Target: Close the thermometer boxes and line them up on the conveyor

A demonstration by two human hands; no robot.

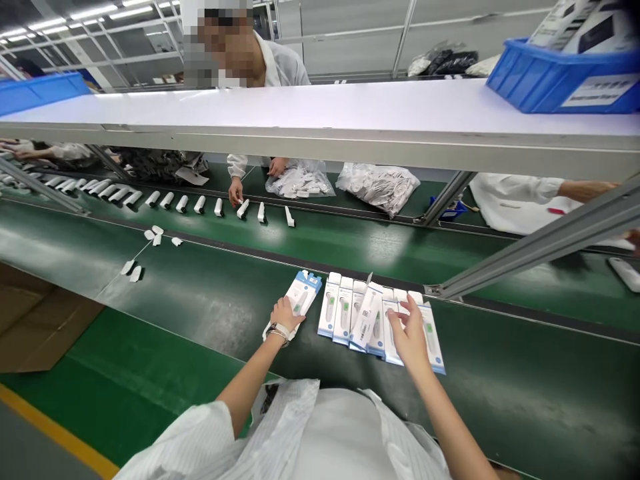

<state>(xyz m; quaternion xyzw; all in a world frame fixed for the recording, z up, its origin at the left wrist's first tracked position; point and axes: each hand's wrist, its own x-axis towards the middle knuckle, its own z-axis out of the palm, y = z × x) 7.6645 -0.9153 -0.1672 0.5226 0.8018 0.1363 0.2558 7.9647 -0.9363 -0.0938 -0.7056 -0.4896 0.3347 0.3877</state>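
Observation:
On the dark green work surface (215, 307), a row of several white-and-blue boxes (343, 310) with pictures of a device lies side by side. One box (367, 317) rests tilted across the middle of the row. My right hand (411, 330) is over the right part of the row, fingers apart, with nothing visible in it. To the left of the row, my left hand (285, 319), with a watch at its wrist, lies on another white-and-blue box (306, 290), fingers spread over its face.
Beyond a dark rail, white devices (200, 204) stand in a line. A co-worker's hand (236, 192) touches one. Plastic bags (379, 187) lie farther back. A white shelf (320, 110) and slanted metal post (540, 243) cross overhead and right. Small white pieces (135, 273) lie left.

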